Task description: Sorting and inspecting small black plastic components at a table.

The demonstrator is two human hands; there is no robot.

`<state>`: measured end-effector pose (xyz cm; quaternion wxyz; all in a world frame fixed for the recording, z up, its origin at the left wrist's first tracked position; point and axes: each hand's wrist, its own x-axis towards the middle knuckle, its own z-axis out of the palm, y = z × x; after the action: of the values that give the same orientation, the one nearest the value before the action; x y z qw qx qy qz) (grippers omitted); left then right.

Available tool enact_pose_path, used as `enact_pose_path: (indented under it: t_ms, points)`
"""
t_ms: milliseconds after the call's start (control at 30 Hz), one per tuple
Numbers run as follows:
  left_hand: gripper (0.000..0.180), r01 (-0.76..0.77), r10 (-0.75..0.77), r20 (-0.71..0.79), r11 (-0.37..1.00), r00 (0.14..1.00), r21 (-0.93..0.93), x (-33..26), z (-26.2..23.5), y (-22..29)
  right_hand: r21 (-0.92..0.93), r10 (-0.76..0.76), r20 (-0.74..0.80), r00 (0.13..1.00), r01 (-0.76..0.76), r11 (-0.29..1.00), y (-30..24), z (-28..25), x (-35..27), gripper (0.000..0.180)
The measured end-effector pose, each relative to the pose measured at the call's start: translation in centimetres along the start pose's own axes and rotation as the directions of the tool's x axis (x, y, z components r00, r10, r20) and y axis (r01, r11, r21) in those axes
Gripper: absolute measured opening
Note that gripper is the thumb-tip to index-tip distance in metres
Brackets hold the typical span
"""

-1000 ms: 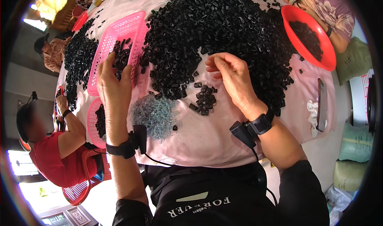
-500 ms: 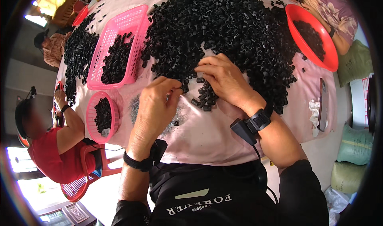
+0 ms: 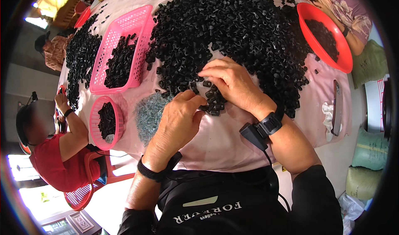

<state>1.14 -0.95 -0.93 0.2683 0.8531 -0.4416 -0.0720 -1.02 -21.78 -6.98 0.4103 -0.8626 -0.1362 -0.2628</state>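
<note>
One big heap of small black plastic pieces covers your pink-clothed table. Left of it: one rectangular pink mesh basket, one round pink basket, one grey metal-clip pile. Your left hand and right hand, fingers curled, pinch pieces at its near edge.

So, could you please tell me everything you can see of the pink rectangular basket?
The pink rectangular basket looks like moulded plastic, with latticed walls and floor and a solid rim. It lies flat on the pale pink table, left of the big heap of small black parts and beyond the round pink basket. Some black parts fill its middle. Neither hand touches it.
</note>
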Motion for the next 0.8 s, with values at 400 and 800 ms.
enact_pose_path:
  t_ms: [400,800]
  points:
    - [0.021,0.045,-0.047,-0.051,0.998,0.998,-0.032,-0.2,0.3,-0.4,-0.049,-0.006,-0.004,1.0,0.005,0.999,-0.1,0.4,-0.2,0.025]
    - [0.015,0.215,-0.271,-0.119,0.913,0.955,-0.347,-0.3,0.1,-0.5,0.465,0.411,0.14,0.901,-0.427,0.775,-2.6,-0.8,0.3,0.01]
